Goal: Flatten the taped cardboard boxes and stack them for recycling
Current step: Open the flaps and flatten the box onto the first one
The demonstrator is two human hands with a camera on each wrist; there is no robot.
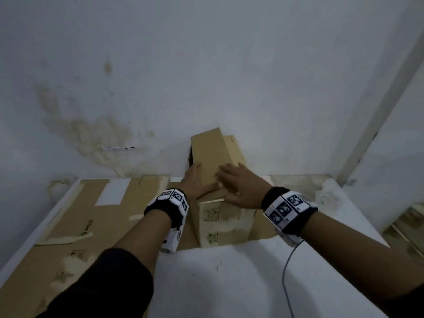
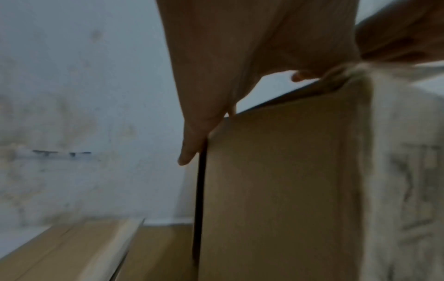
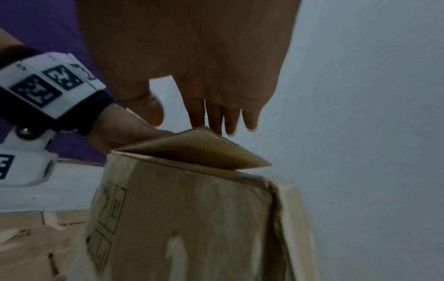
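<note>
We're standing a cardboard box (image 1: 226,222) upright on the white table (image 1: 229,271), close to the stained wall (image 1: 91,134), w/ its bottom sitting on a big flattened box (image 1: 75,226) that's lying flat across the table's left side. The upright box's top flap (image 1: 212,154) is tilting up and back toward the wall, and a second flap behind it is leaning on the wall.

Our left hand (image 1: 195,181) is resting on the flap's left edge, fingers straight and lying along the cardboard; in the left wrist view the hand (image 2: 240,57) is lying along the box's upper left edge, thumb by the side panel. Our right hand (image 1: 238,182) is lying spread, palm down, over the flap's lower right part, near the fold. In the right wrist view its fingers (image 3: 216,117) are reaching straight, tips touching the flap's raised edge; the thumb is hanging apart. Neither hand is curling round anything.

Box front is showing printed handling marks and torn patches where the surface has peeled. A white label (image 1: 113,191) is sitting on the flattened box, and a thin cable (image 1: 286,271) is trailing from our right wrist band across the table.
</note>
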